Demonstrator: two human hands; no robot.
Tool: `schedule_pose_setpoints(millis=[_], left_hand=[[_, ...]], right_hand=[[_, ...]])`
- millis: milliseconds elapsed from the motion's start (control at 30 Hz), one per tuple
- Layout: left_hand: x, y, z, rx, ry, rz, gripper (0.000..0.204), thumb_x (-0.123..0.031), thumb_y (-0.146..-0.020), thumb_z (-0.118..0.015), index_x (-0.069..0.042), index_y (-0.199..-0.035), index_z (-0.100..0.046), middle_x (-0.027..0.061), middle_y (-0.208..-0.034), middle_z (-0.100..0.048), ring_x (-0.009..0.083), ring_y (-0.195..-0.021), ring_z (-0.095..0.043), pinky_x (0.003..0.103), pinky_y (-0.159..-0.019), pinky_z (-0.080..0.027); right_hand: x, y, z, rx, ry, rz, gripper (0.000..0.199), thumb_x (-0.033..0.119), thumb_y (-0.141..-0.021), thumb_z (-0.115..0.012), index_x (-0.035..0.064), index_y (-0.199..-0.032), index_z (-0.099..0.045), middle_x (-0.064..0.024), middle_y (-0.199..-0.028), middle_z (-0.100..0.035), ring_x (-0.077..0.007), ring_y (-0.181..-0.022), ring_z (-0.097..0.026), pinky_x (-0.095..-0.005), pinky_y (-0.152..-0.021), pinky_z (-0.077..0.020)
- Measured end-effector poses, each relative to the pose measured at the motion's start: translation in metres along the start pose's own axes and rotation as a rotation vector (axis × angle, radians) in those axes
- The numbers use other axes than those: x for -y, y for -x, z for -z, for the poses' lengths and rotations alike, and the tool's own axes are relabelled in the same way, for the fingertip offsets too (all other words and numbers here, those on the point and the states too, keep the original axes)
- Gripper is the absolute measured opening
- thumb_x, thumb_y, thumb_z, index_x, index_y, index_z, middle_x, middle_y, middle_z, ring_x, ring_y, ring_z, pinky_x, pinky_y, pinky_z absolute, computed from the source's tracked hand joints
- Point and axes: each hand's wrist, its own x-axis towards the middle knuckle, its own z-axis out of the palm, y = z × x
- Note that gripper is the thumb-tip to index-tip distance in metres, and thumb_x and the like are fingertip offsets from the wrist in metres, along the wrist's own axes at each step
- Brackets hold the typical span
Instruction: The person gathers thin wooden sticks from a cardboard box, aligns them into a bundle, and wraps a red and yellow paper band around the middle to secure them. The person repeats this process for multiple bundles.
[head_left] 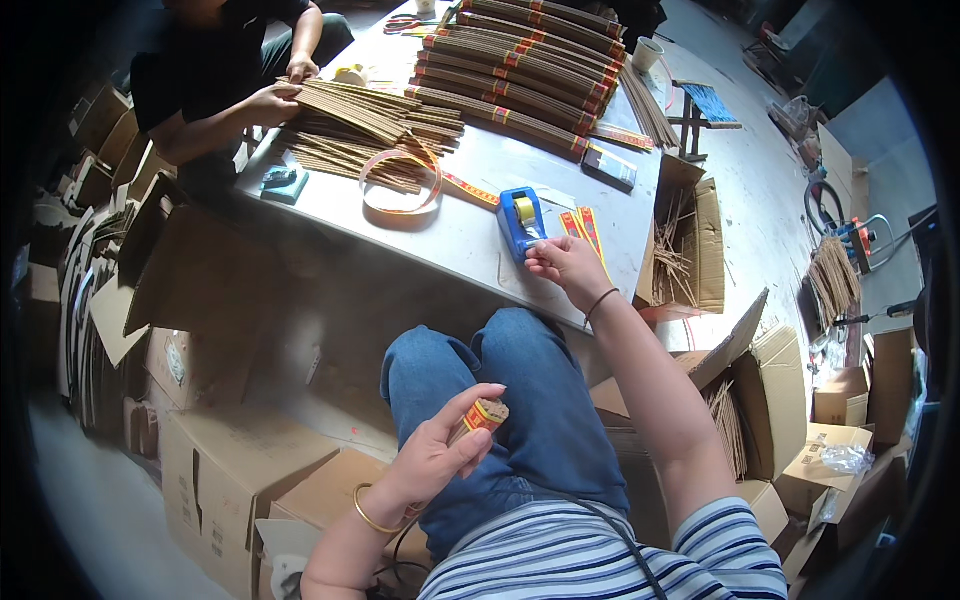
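Above my lap, my left hand [432, 452] is closed around a bundle of thin brown sticks [487, 412], seen nearly end-on. A red and yellow paper band wraps the bundle; the rest of its length is hidden. At the table's near edge, my right hand [568, 268] pinches at the front of a blue tape dispenser [519, 226], where a short piece of clear tape shows by the fingertips. Red and yellow paper strips [588, 232] lie just right of the dispenser. A loop of the same printed strip [402, 183] stands to its left.
Banded stick bundles [510, 70] are stacked at the table's back. Across the left corner, a co-worker's hands [275, 100] hold loose sticks [360, 125]. A dark box [609, 168] lies right of the strips. Cardboard boxes [250, 470] crowd both sides of my legs.
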Motion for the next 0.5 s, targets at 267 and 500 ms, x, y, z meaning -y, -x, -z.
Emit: schedule_pose_setpoints(millis=[267,500], left_hand=[[0.000,-0.003,-0.001,-0.017,0.003,-0.010,0.047,-0.019,-0.099,-0.053,-0.013,-0.143,-0.039,-0.0009,-0.077,-0.050,0.0045,-0.062,-0.045,0.018,-0.058,-0.039],[0.002,-0.005,0.000,-0.033,0.038,-0.007,0.047,-0.020,-0.098,-0.054,-0.011,-0.143,-0.040,0.0005,-0.081,-0.051,0.0050,-0.064,-0.045,0.017,-0.057,-0.039]], right_hand=[[-0.033,-0.004,-0.004,-0.109,0.122,0.192,0.018,0.015,-0.097,-0.058,-0.0028,-0.097,-0.058,-0.0082,-0.088,-0.065,-0.0136,-0.081,-0.065,-0.0244,-0.077,-0.0541],[-0.042,-0.003,-0.007,-0.141,0.098,0.284,0.021,0.015,-0.095,-0.056,-0.0052,-0.095,-0.058,-0.0100,-0.085,-0.068,-0.0148,-0.081,-0.067,-0.0274,-0.076,-0.0519]])
